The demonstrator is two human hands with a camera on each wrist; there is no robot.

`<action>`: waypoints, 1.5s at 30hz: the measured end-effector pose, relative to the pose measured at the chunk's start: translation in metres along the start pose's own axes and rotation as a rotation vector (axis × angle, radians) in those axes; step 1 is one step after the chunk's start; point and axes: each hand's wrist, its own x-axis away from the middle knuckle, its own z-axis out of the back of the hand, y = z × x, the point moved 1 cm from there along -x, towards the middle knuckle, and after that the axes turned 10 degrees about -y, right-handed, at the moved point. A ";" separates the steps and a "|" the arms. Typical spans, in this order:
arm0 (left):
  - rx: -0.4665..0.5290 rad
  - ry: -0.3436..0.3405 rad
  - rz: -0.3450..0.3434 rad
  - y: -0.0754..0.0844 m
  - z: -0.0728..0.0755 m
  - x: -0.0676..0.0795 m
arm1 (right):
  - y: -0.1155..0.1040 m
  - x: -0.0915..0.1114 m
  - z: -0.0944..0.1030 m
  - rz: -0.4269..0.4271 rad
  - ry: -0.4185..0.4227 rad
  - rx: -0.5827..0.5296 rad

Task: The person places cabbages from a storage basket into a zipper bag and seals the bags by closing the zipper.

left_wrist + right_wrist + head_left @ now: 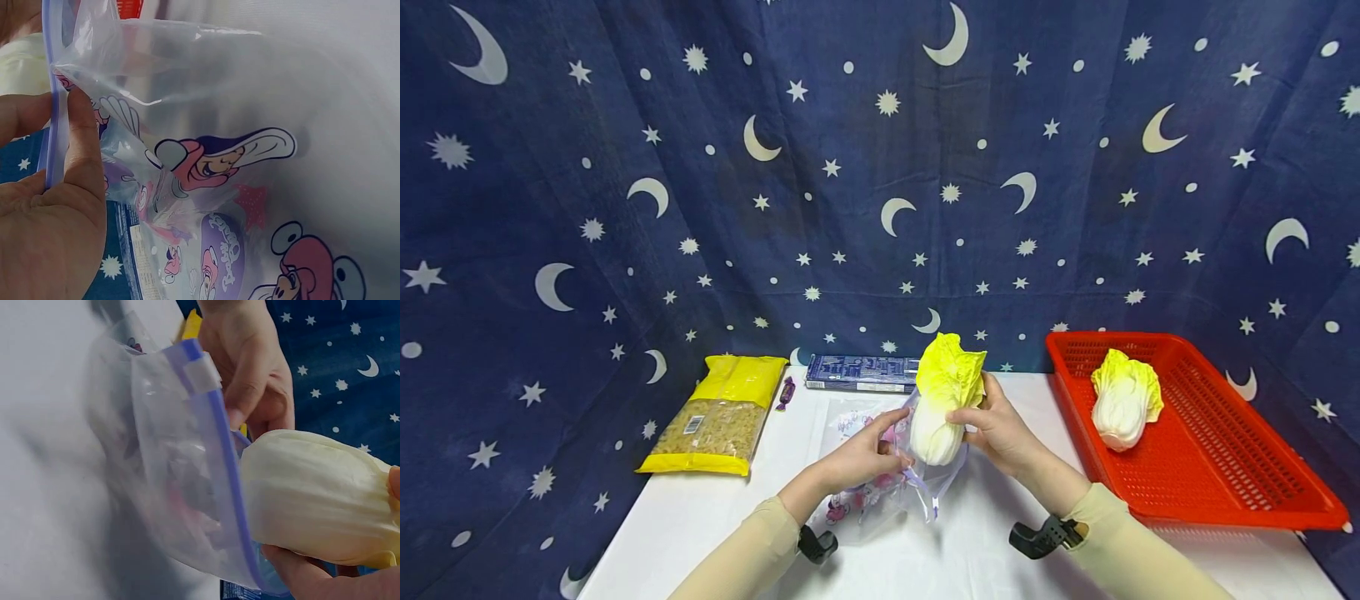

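Near the middle of the table [985, 554], your right hand [1003, 429] grips a cabbage [936, 421] by its side, yellow leaves up and white base down, while your left hand [859, 458] pinches the purple rim [226, 450] of a clear printed plastic bag [212, 100]. The base sits right at the bag's mouth; whether any of it is past the rim, I cannot tell. That mouth looks tight for something so plump, so pushing before you spread the sides could snag the base and fold the rim inward. Your left hand has the rim at one place only, and a hard shove might drag the thin plastic from your fingers or strain a seam. Watch the white slider [204, 373] as well: loose leaves could catch on it. Too firm a squeeze on the right could crush leaves; too slack, and the cabbage may slip. To the right, another cabbage [1122, 408] lies in the red basket [1217, 475], well apart from your hands.
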 end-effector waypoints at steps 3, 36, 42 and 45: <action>0.017 0.004 -0.002 0.000 0.000 -0.001 | 0.003 0.000 -0.002 -0.014 0.009 0.025; -0.097 0.089 -0.030 0.004 0.003 -0.001 | 0.034 -0.001 0.003 -0.093 0.124 0.404; -0.128 0.162 -0.036 0.008 0.004 -0.002 | 0.040 -0.002 0.004 -0.109 0.141 0.453; -0.112 0.186 -0.043 0.006 0.003 -0.004 | 0.043 -0.003 0.004 -0.113 0.150 0.460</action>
